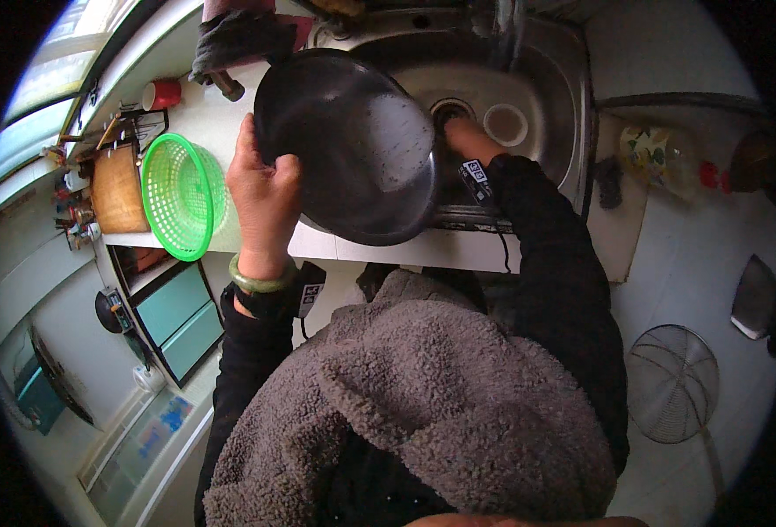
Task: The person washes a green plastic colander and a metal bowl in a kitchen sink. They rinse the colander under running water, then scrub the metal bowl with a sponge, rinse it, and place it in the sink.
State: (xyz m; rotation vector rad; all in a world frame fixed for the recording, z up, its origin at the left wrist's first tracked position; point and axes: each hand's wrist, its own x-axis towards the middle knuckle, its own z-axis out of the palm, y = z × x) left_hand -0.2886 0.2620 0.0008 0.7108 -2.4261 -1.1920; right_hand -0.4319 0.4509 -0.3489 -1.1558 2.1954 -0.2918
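Note:
My left hand (264, 191) grips the near-left rim of a dark metal basin or pan (322, 145), thumb on the inside. The vessel is tilted over the left edge of the stainless steel sink (559, 72), with whitish, foamy-looking liquid (397, 141) pooled on its right side. My right hand (470, 139) reaches down into the sink at the round drain (452, 105); its fingertips are hidden there, so whether they hold something does not show. Just right of that hand, a small white ring-shaped item (506, 125) lies on the sink floor. The faucet (508, 33) stands at the far side.
On the counter at left are a green plastic colander (183, 197), a wooden cutting board (119, 190) and a red cup (162, 95). A grey cloth (239, 39) hangs beyond the vessel. At right, a wire skimmer (672, 383) and a cleaver-like blade (755, 296) hang.

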